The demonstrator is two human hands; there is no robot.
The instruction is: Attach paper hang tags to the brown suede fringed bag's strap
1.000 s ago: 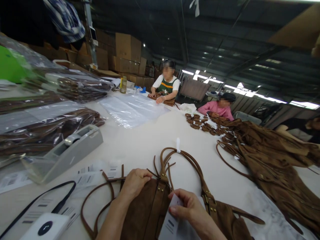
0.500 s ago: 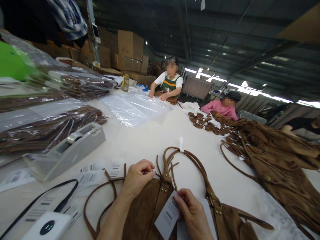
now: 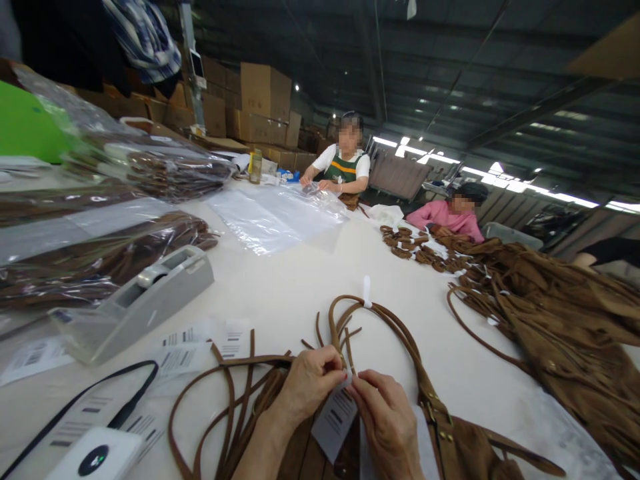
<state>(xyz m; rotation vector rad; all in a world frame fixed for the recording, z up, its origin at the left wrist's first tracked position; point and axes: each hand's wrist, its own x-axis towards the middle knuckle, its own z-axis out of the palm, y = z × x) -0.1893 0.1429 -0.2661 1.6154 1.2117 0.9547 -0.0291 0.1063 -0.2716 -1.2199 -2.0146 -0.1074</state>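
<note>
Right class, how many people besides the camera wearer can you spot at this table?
3: green-aproned person at the far end, pink-sleeved person on the right, a partly hidden arm at the right edge.

A: What are the near items made of?
B: The handbag (image 3: 450,447) is matt brown suede with smooth leather straps (image 3: 380,320) and brass-coloured metal studs; the hang tag (image 3: 334,421), pinched by the left hand (image 3: 313,383) and right hand (image 3: 385,420), is matt white paper.

A: And at left?
B: The tape dispenser (image 3: 137,303) is smooth grey plastic. The bags (image 3: 100,247) are glossy clear film. The table (image 3: 310,280) is matt white.
</note>
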